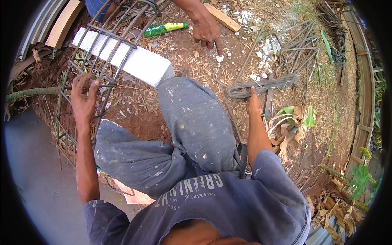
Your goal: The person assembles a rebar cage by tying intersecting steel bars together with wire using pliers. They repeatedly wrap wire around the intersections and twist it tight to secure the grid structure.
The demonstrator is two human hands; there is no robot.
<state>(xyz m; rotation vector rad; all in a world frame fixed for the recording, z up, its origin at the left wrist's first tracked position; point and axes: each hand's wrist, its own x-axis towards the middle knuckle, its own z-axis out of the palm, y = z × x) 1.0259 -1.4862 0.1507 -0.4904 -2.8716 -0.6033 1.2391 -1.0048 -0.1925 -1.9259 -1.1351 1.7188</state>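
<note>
My left hand [83, 96] is closed around a bar of the steel rebar cage [107, 49], which lies tilted over a white block [139, 61]. My right hand [254, 104] reaches down to a bundle of thin grey tie wire [261, 86] on the dirt and touches it; I cannot see whether the fingers hold any of it. I am crouched, with my knees in grey paint-spattered trousers between the two hands.
Another person's hand [206, 30] points down at the ground near white rubble. A green plastic bottle [163, 29] lies by the cage. Bent steel stirrups [298, 45] are piled at the right, with wooden planks [222, 18], dry leaves [292, 130] and a grey slab [36, 171] at the left.
</note>
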